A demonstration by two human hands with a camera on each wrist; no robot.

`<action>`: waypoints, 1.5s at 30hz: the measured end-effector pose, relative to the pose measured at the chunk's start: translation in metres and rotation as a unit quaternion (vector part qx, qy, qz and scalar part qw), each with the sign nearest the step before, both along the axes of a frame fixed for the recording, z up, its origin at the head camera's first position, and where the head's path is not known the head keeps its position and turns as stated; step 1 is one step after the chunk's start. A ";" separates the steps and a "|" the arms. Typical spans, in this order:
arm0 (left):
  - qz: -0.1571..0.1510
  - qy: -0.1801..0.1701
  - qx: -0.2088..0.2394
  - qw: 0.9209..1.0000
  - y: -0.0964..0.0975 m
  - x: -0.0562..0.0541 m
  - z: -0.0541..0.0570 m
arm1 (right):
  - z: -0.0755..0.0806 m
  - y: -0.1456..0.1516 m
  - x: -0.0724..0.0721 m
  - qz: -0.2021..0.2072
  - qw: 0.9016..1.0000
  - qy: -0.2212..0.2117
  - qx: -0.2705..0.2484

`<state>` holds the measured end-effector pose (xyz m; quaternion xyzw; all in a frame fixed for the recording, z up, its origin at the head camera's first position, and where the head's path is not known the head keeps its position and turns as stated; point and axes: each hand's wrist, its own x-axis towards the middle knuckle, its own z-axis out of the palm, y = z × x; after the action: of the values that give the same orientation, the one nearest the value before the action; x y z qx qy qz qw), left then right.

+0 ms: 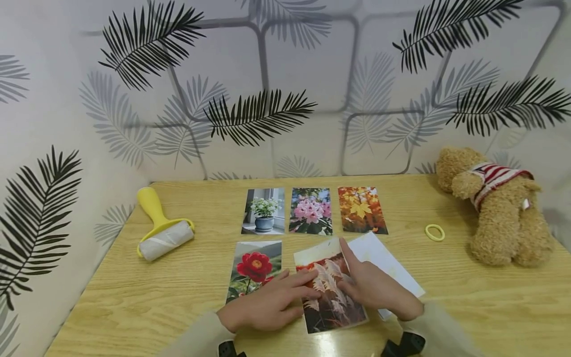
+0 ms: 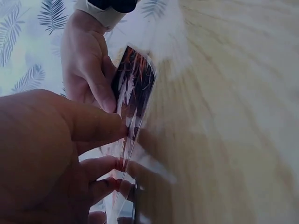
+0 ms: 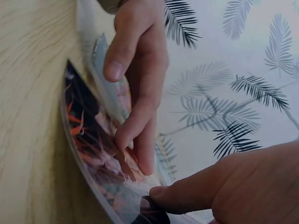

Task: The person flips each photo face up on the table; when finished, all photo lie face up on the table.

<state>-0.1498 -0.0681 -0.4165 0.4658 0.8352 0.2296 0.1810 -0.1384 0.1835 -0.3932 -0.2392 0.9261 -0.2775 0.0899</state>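
Note:
In the head view a picture card of pale pampas grass (image 1: pixel 327 292) lies on the wooden table, slightly askew. My left hand (image 1: pixel 272 302) rests its outstretched fingers on the left part of this card; in the left wrist view the fingertips (image 2: pixel 120 128) touch its glossy face. From the other side my right hand (image 1: pixel 374 282) lays its index finger along the upper right edge, the thumb on the picture. White sheets (image 1: pixel 388 263) lie partly under the right hand. A red flower card (image 1: pixel 255 267) lies beside the left hand, its lower part covered.
Behind lie a potted plant card (image 1: pixel 264 210), a pink blossom card (image 1: pixel 311 210) and a maple leaf card (image 1: pixel 363 210) in a row. A yellow-handled lint roller (image 1: pixel 165 228) is at left. A yellow ring (image 1: pixel 434 232) and a teddy bear (image 1: pixel 499 213) are at right.

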 end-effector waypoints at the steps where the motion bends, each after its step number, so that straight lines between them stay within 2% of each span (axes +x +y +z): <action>1: 0.003 0.011 -0.007 1.000 0.000 0.001 0.001 | -0.002 -0.001 0.000 -0.006 1.000 0.000 0.008; 7: 0.021 0.051 -0.021 0.998 0.000 0.002 0.003 | -0.008 -0.006 0.001 -0.040 0.998 -0.020 0.032; 13: 0.038 0.051 -0.037 0.997 -0.001 -0.001 0.002 | -0.013 -0.009 0.001 -0.067 0.997 -0.018 0.040; 20: 0.073 0.055 -0.049 0.995 -0.006 -0.007 0.000 | -0.020 -0.010 -0.002 -0.077 0.996 0.001 0.050; 24: 0.079 0.052 -0.050 0.994 -0.006 -0.009 -0.001 | -0.017 -0.012 0.001 -0.097 0.994 -0.006 0.057; 26: 0.080 0.053 -0.047 0.994 -0.006 -0.010 -0.002 | -0.009 -0.014 0.005 -0.111 0.992 -0.013 0.051; 31: 0.083 0.077 -0.030 0.993 -0.005 -0.009 0.000 | -0.002 -0.006 0.005 -0.145 0.989 -0.026 0.030; 35: 0.091 0.086 -0.007 0.992 -0.001 -0.007 0.003 | 0.001 0.010 0.003 -0.144 0.989 0.003 0.032; 39: 0.102 0.094 0.012 0.990 0.010 -0.004 0.010 | 0.000 0.026 0.002 -0.162 0.984 0.041 0.062; 41: 0.098 0.104 0.009 0.990 0.017 -0.004 0.014 | -0.003 0.032 0.004 -0.180 0.979 0.052 0.075; 45: 0.067 0.124 -0.005 0.990 0.038 -0.004 0.018 | -0.009 0.044 0.008 -0.215 0.969 0.083 0.094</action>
<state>-0.1537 -0.0302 -0.3982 0.4329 0.8816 0.1772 0.0624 -0.1308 0.2275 -0.4019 -0.0475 0.9820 -0.1808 -0.0268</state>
